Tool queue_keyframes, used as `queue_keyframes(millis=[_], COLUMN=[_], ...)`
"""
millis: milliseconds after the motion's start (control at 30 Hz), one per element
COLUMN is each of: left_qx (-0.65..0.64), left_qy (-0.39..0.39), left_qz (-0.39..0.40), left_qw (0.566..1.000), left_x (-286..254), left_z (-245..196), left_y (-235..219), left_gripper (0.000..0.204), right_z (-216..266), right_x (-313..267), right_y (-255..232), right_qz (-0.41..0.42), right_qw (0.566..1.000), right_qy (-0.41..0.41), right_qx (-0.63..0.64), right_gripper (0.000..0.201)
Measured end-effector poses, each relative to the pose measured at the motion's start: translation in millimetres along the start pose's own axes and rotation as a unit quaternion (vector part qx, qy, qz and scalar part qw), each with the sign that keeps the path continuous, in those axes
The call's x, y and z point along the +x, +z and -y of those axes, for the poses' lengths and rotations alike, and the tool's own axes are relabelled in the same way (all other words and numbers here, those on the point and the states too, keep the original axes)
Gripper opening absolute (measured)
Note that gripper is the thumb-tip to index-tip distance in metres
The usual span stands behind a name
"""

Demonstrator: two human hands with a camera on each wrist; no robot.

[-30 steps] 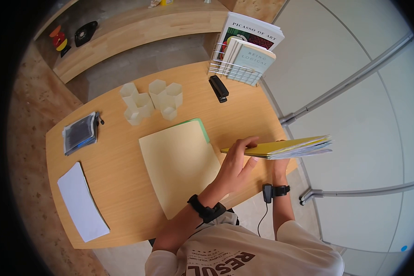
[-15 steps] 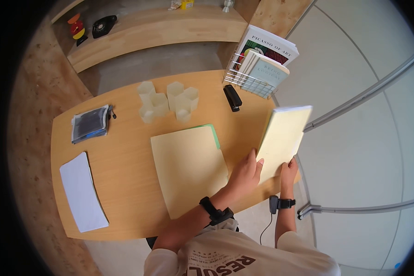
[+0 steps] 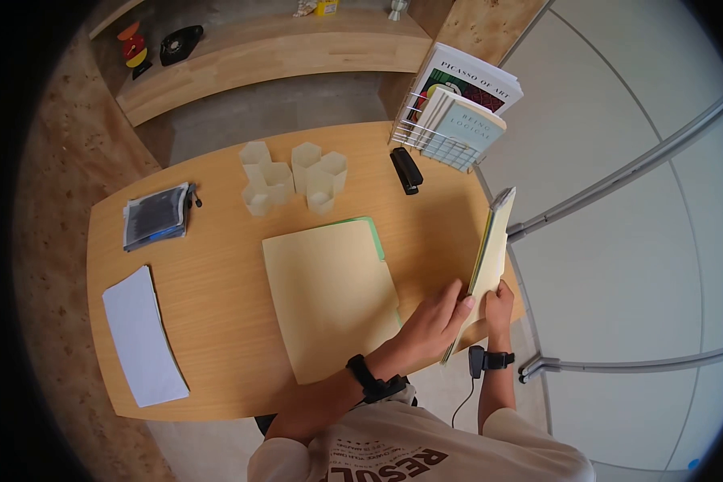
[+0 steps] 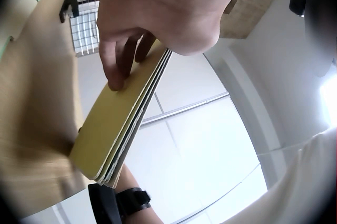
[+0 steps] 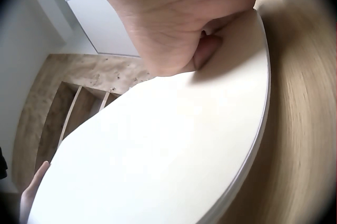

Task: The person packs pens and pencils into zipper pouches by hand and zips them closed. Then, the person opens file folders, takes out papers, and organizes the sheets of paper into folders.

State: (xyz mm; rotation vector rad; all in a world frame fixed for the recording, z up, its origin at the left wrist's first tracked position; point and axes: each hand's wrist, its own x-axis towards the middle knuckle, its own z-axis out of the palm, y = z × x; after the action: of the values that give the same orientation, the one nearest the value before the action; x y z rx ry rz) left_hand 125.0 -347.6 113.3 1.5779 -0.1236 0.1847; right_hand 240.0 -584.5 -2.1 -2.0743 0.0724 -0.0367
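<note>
A stack of folders [image 3: 491, 257], cream outside with yellow among its layers, is held up nearly edge-on over the table's right end. The left hand [image 3: 435, 321] grips its near-left side. In the left wrist view the fingers of the left hand [image 4: 158, 11] lie on the yellow cover [image 4: 113, 124]; its thumb is hidden. The right hand [image 3: 499, 307] holds the stack's right side; in the right wrist view the right hand [image 5: 179, 19] curls over the edge of the cream cover [image 5: 152, 150]. A cream folder [image 3: 325, 297] with a green one under it lies flat on the table.
White papers [image 3: 144, 337] and a dark pouch [image 3: 156, 215] lie at left. Hexagonal holders [image 3: 277, 183] stand at the back, a black stapler [image 3: 406, 171] right of them. A wire rack [image 3: 438, 145] holds books at the back right. A whiteboard [image 3: 602, 297] stands beyond the table's right side.
The stack has turned from lying nearly level, through showing its broad cream face, to standing almost edge-on to the head view. Both hands have turned with it and still hold it.
</note>
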Motion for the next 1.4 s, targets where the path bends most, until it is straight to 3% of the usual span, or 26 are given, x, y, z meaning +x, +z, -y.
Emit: queue_keyframes(millis=[167, 267, 333, 367, 433, 467, 600, 667, 767, 800, 867, 900, 933, 967, 1033, 1100, 1233, 1300, 1400], left_qx=[0.007, 0.026, 0.054, 0.055, -0.134, -0.143, -0.158, -0.19, -0.212, -0.16, -0.102, -0.059, -0.018, -0.014, -0.055, -0.068, -0.103, -0.122, -0.14], left_qy=[0.038, 0.001, -0.186, -0.186, -0.22, -0.27, -0.253, -0.182, -0.142, -0.146, -0.162, -0.166, -0.169, -0.177, -0.186, -0.198, -0.181, -0.171, -0.177], left_qz=[0.012, 0.013, 0.038, 0.036, -0.045, -0.024, -0.028, -0.03, 0.004, -0.012, -0.035, -0.087, -0.136, -0.138, -0.198, -0.188, -0.24, -0.266, -0.282], left_qw=[0.999, 1.0, 0.98, 0.98, 0.965, 0.952, 0.954, 0.964, 0.967, 0.976, 0.981, 0.98, 0.976, 0.974, 0.961, 0.96, 0.948, 0.941, 0.933], left_x=[-1.7, -1.7, 1.3, 0.0, -6.7, -6.5, -19.5, -35.7, -74.2, -88.5, -122.6, -139.9, -155.7, -168.6, -191.2, -209.0, -219.4, -221.9, -220.3], left_z=[-4.4, -0.5, 13.2, 34.6, 83.6, 86.6, 88.3, 74.5, 42.6, 27.1, 15.2, 13.1, 11.2, 11.4, 17.8, 28.5, 33.7, 34.3, 40.0], left_y=[0.3, -5.9, -9.5, -6.3, 2.9, -3.9, -15.3, -29.6, -85.1, -107.6, -144.9, -158.6, -167.1, -170.7, -173.7, -171.3, -158.9, -154.9, -155.9], left_gripper=[0.031, 0.034, 0.037, 0.037, 0.042, 0.048, 0.044, 0.035, 0.03, 0.028, 0.027, 0.027, 0.028, 0.028, 0.03, 0.033, 0.039, 0.041, 0.044], right_z=[1.8, -3.8, -0.4, -1.2, -3.9, -9.1, -13.5, -0.7, 2.3, -4.3, -18.8, -4.9, 25.9, 53.6, 93.8, 101.0, 101.8, 105.0, 109.3], right_x=[1.5, 8.6, 16.6, 20.4, 25.9, 30.8, 36.7, 33.4, 31.6, 31.7, 27.1, 21.5, 5.0, -14.2, -53.3, -78.1, -92.5, -95.7, -91.3], right_y=[-1.3, -13.9, -30.0, -33.8, -41.5, -42.8, -37.7, -38.5, -40.2, -40.7, -40.7, -28.8, -13.3, 3.2, 45.4, 81.2, 116.7, 122.5, 115.5], right_qz=[0.013, -0.022, -0.032, -0.031, -0.032, -0.027, -0.027, -0.018, -0.029, -0.017, -0.15, -0.139, -0.086, -0.034, 0.163, 0.289, 0.312, 0.272, 0.296], right_qw=[1.0, 1.0, 0.994, 0.994, 0.974, 0.964, 0.933, 0.93, 0.916, 0.918, 0.871, 0.875, 0.936, 0.97, 0.976, 0.952, 0.946, 0.96, 0.954], right_qy=[0.011, -0.009, 0.025, 0.024, 0.037, 0.039, 0.046, 0.052, 0.024, 0.024, -0.119, -0.12, -0.157, -0.186, -0.136, -0.084, -0.086, -0.054, -0.025], right_qx=[0.006, -0.02, -0.098, -0.098, -0.222, -0.263, -0.355, -0.363, -0.399, -0.396, -0.452, -0.448, -0.304, -0.153, -0.042, 0.048, 0.006, -0.026, -0.048], right_gripper=[0.029, 0.028, 0.027, 0.027, 0.026, 0.026, 0.027, 0.03, 0.029, 0.029, 0.028, 0.028, 0.03, 0.033, 0.03, 0.029, 0.027, 0.023, 0.022])
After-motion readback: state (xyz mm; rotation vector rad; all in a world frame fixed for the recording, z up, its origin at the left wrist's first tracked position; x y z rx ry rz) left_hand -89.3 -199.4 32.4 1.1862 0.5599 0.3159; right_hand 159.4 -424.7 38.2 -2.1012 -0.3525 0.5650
